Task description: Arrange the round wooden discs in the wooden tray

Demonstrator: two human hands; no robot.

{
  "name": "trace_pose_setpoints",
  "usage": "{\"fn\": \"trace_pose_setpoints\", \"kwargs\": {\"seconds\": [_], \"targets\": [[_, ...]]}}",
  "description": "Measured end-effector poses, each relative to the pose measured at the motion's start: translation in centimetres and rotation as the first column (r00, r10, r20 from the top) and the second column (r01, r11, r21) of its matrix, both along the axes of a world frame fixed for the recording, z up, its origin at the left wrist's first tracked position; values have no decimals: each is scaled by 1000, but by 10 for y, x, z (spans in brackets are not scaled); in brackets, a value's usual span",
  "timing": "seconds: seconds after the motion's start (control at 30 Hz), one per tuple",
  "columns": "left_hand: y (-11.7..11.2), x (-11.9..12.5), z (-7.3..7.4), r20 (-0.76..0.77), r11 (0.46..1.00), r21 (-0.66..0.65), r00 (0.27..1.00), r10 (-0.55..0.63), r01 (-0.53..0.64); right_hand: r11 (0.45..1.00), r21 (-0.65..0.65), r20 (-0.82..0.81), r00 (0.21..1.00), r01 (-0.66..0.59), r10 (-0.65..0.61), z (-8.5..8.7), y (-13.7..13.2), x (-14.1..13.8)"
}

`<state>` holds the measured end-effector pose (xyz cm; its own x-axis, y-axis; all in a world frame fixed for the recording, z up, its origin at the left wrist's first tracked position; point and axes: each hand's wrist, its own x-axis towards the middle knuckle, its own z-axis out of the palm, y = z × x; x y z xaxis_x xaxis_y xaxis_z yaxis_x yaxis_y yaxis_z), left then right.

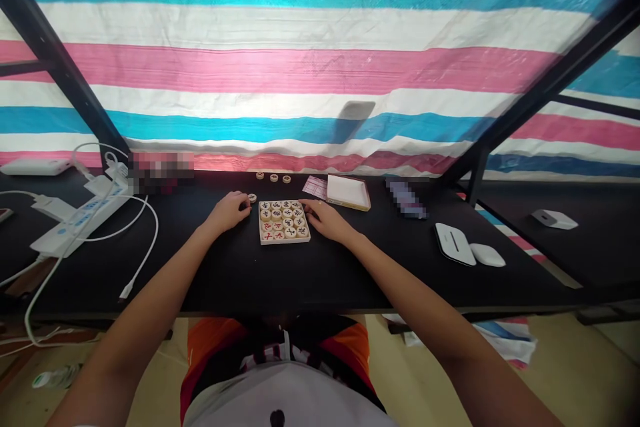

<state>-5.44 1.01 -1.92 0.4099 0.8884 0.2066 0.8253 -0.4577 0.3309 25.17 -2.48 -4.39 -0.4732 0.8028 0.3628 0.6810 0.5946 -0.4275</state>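
Observation:
A shallow white box (285,241) of round Chinese chess pieces, stacked in rows with black and red characters, lies on the black desk in front of me. My left hand (229,212) is at the left of the box, its fingers curled and closed at a single Chinese chess piece (252,198) by the fingertips. At the box's right side rests my right hand (325,218), fingers bent around the upper right corner and edge. Three more pieces, among them a middle one (274,178), lie in a loose row behind the box.
Behind the box are an open box lid (349,191) and a pink printed sheet (315,187). A white power strip (83,217) with cables lies left. To the right are a blurred phone-like object (406,199), a white flat device (455,244) and a white mouse (487,255). Striped sheeting hangs behind.

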Motion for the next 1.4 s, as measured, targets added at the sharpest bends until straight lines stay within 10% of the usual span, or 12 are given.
{"fn": "trace_pose_setpoints", "kwargs": {"seconds": [0.53,0.83,0.97,1.13,1.4], "targets": [[8,-3,-12,-21,990,108,996,-87,89,1000,-23,0,1000,-1,1,2,-1,1],[-10,2,15,253,998,32,966,-56,49,999,-35,2,1000,-15,15,4,-1,2],[-27,14,28,377,967,-66,903,-205,247,999,-44,-5,1000,-17,17,5,-1,3],[-36,28,29,198,880,-161,888,-414,446,999,-53,-3,1000,-9,9,5,-1,3],[-33,24,22,147,922,-72,919,-367,380,998,-56,-3,1000,-6,5,4,-1,3]]}}
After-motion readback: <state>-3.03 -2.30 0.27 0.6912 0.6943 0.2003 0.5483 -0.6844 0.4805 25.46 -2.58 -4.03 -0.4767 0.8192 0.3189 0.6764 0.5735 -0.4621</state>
